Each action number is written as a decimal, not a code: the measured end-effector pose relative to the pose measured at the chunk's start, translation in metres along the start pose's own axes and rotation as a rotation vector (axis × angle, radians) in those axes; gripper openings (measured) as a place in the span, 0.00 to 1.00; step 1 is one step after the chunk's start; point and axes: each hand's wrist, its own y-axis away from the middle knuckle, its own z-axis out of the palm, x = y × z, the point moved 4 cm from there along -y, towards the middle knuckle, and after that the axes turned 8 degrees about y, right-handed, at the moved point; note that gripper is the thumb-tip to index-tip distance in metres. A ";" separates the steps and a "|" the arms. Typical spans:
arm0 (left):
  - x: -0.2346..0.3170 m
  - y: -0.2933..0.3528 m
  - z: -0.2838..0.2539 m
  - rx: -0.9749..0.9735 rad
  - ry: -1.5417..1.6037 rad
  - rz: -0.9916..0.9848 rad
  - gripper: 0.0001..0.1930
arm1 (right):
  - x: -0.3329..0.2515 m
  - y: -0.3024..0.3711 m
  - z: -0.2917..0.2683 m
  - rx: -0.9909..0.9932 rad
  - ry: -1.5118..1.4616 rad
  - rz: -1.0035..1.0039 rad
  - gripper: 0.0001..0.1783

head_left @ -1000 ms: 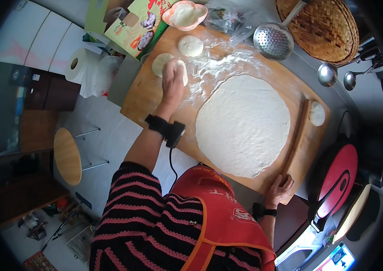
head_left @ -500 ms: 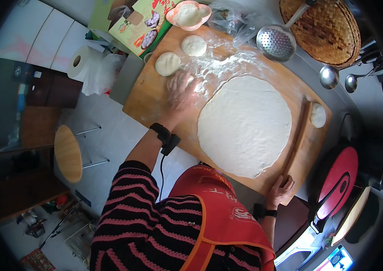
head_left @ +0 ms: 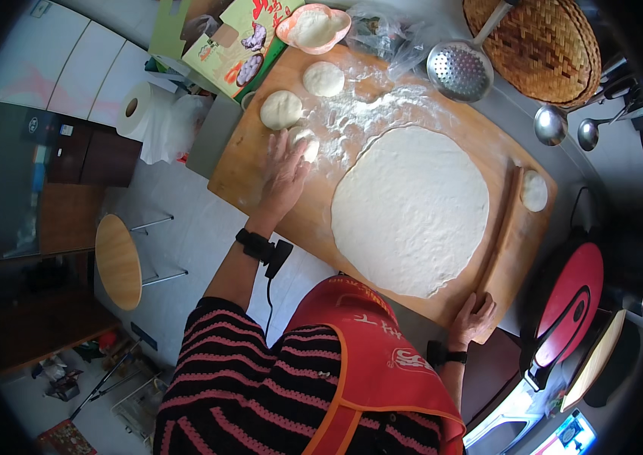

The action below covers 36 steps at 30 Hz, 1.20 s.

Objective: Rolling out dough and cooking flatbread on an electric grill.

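A broad round sheet of rolled dough (head_left: 411,211) covers much of the floured wooden board (head_left: 242,163). My left hand (head_left: 285,178) lies at the board's left side, fingers stretched out and slightly apart. Its fingertips touch the edge of a small dough round (head_left: 305,144). Two more dough rounds, one close by (head_left: 281,110) and one farther back (head_left: 324,79), lie beyond it. At the board's near right corner, my right hand (head_left: 473,318) has its curled fingers at the near end of a thin wooden rolling pin (head_left: 502,231). The pin lies along the sheet's right side.
Another dough round (head_left: 533,191) sits right of the pin. Behind the board are loose flour (head_left: 370,106), a pink bowl of flour (head_left: 314,29), a carton (head_left: 238,45), plastic bags (head_left: 386,34) and a skimmer (head_left: 460,70). A red round electric pan (head_left: 570,303) stands at the right.
My left hand has drawn back toward me and left, uncovering the small dough round that it was over. My right hand, the rolling pin and the dough sheet stay put.
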 end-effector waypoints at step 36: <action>-0.020 -0.070 -0.027 0.065 0.285 -0.337 0.15 | 0.001 0.000 0.003 -0.004 -0.026 0.028 0.17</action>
